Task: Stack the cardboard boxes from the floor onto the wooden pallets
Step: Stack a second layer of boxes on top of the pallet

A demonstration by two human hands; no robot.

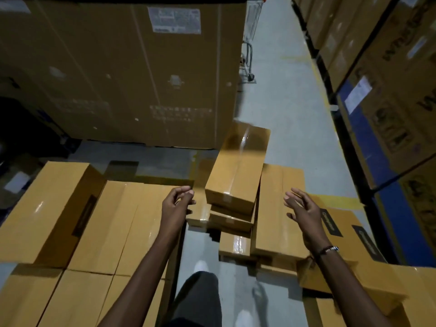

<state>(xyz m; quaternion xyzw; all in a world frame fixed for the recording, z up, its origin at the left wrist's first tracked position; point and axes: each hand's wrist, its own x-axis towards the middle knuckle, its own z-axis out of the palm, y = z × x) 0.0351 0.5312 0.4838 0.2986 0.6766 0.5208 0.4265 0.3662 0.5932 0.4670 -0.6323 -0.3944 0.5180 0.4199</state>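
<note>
A long taped cardboard box (238, 168) lies tilted on top of a small pile of similar boxes (226, 223) in front of me. My left hand (175, 204) hovers just left of its near end, fingers curled and apart, holding nothing. My right hand (304, 211) is held out to the right of the box, fingers spread, over another flat box (278, 208). Rows of stacked boxes (94, 232) fill the left side. No wooden pallet shows clearly.
A very large carton (132, 74) stands behind the pile. Racks of big cartons (389, 90) line the right side along a grey aisle floor (283, 95) with a yellow line. A metal trolley (249, 57) stands far back. My legs and white shoes (200, 265) are below.
</note>
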